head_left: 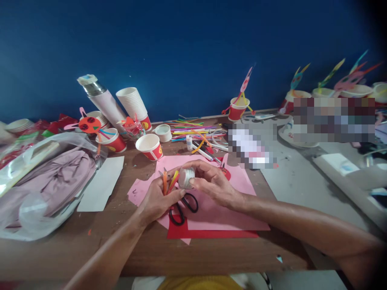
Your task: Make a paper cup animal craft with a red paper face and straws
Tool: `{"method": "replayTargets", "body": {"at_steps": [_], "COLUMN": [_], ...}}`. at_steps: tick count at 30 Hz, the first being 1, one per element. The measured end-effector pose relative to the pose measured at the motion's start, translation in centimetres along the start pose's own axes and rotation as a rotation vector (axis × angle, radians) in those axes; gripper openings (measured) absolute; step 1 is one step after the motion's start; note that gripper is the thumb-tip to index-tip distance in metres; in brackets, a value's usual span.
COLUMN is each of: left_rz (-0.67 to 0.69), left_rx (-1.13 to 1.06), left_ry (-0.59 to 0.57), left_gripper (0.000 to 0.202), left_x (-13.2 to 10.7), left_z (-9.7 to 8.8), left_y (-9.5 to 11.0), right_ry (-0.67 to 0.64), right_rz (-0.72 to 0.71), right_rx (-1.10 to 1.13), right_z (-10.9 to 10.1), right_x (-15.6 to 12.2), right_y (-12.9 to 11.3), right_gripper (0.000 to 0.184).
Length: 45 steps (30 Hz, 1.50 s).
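Note:
My right hand is closed around a small pale roll of tape, thumb in front and fingers over the top. Just left of it, my left hand grips a pair of scissors, black handle loops towards me and blade tips pointing away. Short orange and yellow strips are also held in that hand. Both hands are over pink paper, which lies on a red sheet. Behind my right fingers sits a red cut-out piece with dark marks, partly hidden.
Paper cups and a stack of cups stand at the back beside a leaning flask. Coloured sticks lie near the wall. A plastic bag with cloth fills the left; cups with paper figures stand along the back.

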State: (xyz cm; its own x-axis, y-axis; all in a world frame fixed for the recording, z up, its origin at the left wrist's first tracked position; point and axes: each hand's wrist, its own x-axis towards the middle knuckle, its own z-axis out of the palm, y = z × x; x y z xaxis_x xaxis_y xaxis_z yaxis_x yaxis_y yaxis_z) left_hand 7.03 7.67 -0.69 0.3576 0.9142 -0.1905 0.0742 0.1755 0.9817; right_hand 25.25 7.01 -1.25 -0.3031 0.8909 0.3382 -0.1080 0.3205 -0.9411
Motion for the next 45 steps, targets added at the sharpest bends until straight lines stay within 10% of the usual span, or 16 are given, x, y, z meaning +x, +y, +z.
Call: {"method": "replayTargets", "body": {"at_steps": [19, 32, 45], "left_rz": [-0.074, -0.039, -0.053], "left_rx": [-0.204, -0.184, -0.249], "left_ry": [-0.18, -0.157, -0.185], "left_gripper": [0.031, 0.047, 0.016], "left_x": [-0.1, -0.2, 0.0], "left_z": [-0.6, 0.1, 0.0], "left_y": [-0.9, 0.0, -0.7], "right_ry": [-0.021, 0.03, 0.001], "right_rz": [-0.204, -0.46, -0.516], "right_rx": [-0.569, -1.058, -1.131], "right_z": [-0.5, 0.2, 0.2], "right_x": [0.1, 0.0, -0.1], "right_y": [0.8, 0.7, 1.0], "right_gripper": [0.065, 0.05, 0.05]}}
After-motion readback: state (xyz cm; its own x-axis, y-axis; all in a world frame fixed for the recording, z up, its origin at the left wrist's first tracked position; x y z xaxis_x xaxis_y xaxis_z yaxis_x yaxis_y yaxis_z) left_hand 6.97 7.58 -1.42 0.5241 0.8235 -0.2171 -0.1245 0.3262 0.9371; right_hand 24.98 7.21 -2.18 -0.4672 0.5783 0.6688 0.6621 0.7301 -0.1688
